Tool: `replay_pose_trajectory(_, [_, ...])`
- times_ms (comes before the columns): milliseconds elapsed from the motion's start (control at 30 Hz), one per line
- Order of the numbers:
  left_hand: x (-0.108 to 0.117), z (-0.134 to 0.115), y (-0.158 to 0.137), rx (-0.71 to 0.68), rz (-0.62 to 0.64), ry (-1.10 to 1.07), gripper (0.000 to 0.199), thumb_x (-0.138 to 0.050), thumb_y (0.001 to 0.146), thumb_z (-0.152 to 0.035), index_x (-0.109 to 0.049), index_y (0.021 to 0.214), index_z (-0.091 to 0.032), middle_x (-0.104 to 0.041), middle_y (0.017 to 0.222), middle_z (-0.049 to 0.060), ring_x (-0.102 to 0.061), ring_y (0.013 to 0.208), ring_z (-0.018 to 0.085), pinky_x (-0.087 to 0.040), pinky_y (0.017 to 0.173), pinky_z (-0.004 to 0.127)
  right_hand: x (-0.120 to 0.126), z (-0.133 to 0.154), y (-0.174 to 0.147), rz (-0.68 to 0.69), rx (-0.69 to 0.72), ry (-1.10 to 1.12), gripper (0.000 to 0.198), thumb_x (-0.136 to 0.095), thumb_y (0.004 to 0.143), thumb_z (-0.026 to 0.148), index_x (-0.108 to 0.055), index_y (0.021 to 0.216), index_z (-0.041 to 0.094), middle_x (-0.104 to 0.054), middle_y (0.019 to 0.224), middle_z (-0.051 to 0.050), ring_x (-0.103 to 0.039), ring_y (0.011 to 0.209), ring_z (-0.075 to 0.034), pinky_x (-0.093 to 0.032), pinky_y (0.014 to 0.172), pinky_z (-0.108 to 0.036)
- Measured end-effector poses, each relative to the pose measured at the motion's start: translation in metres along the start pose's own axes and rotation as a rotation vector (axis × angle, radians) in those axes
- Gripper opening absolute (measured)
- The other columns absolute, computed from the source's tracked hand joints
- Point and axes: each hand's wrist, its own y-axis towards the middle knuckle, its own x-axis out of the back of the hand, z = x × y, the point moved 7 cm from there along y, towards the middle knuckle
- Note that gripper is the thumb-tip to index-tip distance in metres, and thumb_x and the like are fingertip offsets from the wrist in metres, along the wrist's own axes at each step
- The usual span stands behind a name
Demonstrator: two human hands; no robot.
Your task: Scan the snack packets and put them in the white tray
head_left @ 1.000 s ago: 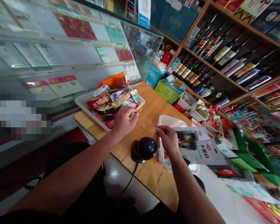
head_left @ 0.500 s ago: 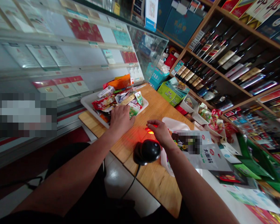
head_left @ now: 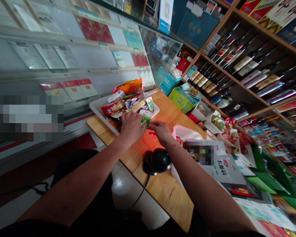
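Observation:
Over the near side of a white tray (head_left: 96, 106), my left hand (head_left: 132, 126) is closed on a green and white snack packet (head_left: 146, 116). Fingers pressed together, my right hand (head_left: 161, 132) meets the packet's lower corner and seems to pinch it. Many colourful snack packets fill the tray, among them a red one (head_left: 113, 108) and an orange one (head_left: 132, 87). A black scanner (head_left: 160, 160) on a stand sits below my right hand, and red light falls on the wooden table (head_left: 172, 194) around it.
Right of my right hand, a white plastic basket (head_left: 185, 131) stands partly under a large grey bag (head_left: 224, 168). A glass display case (head_left: 71, 49) borders the left. Shelves of bottles (head_left: 246, 62) rise at the back right. The scanner's cable (head_left: 140, 196) hangs over the table edge.
My right hand has moved up and left from above the scanner to the green and white packet. My left hand stays at the tray with the packet. The view has shifted slightly.

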Motion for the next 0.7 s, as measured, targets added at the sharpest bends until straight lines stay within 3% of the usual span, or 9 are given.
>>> replay_pose_trajectory(67, [0.000,0.000,0.000,-0.001,0.003,-0.010,0.025,-0.067,0.087,-0.038,-0.069,0.100,-0.017,-0.066,0.107,0.018,-0.053,0.117,0.040,-0.033,0.106,0.059,0.000,-0.003,0.002,-0.023,-0.002,-0.028,0.022,-0.074,0.071,0.028,-0.069,0.087,0.014,-0.068,0.085,-0.003,-0.059,0.072,-0.011,-0.048,0.063,-0.023])
replay_pose_trajectory(233, [0.001,0.000,-0.001,0.009,0.004,-0.067,0.021,-0.065,0.087,-0.034,-0.071,0.099,-0.018,-0.067,0.108,0.017,-0.051,0.119,0.040,-0.030,0.108,0.061,-0.010,-0.007,0.002,0.136,-0.046,0.123,0.028,-0.077,0.065,0.026,-0.068,0.090,0.015,-0.069,0.085,-0.003,-0.063,0.074,-0.011,-0.049,0.064,-0.022])
replay_pose_trajectory(367, [0.002,-0.001,-0.001,0.002,-0.003,-0.057,0.022,-0.065,0.088,-0.036,-0.071,0.099,-0.018,-0.068,0.108,0.016,-0.051,0.119,0.039,-0.029,0.109,0.061,-0.003,-0.004,0.003,0.054,-0.020,0.164,0.034,-0.078,0.061,0.020,-0.069,0.093,0.014,-0.069,0.083,-0.002,-0.064,0.070,-0.011,-0.049,0.062,-0.023])
replay_pose_trajectory(567, [0.001,-0.002,-0.002,-0.008,-0.004,-0.050,0.021,-0.066,0.087,-0.038,-0.071,0.095,-0.020,-0.069,0.108,0.015,-0.050,0.121,0.039,-0.026,0.111,0.063,-0.004,-0.005,0.002,0.061,-0.035,0.148,0.032,-0.079,0.062,0.021,-0.073,0.092,0.014,-0.072,0.086,-0.004,-0.064,0.069,-0.012,-0.050,0.061,-0.024])
replay_pose_trajectory(700, [0.002,-0.002,-0.002,-0.002,0.005,-0.072,0.026,-0.064,0.090,-0.043,-0.071,0.100,-0.019,-0.069,0.111,0.014,-0.049,0.125,0.039,-0.023,0.113,0.063,0.002,-0.004,0.001,-0.005,-0.022,0.127,0.031,-0.080,0.061,0.020,-0.073,0.092,0.014,-0.071,0.082,-0.003,-0.062,0.067,-0.010,-0.047,0.059,-0.022])
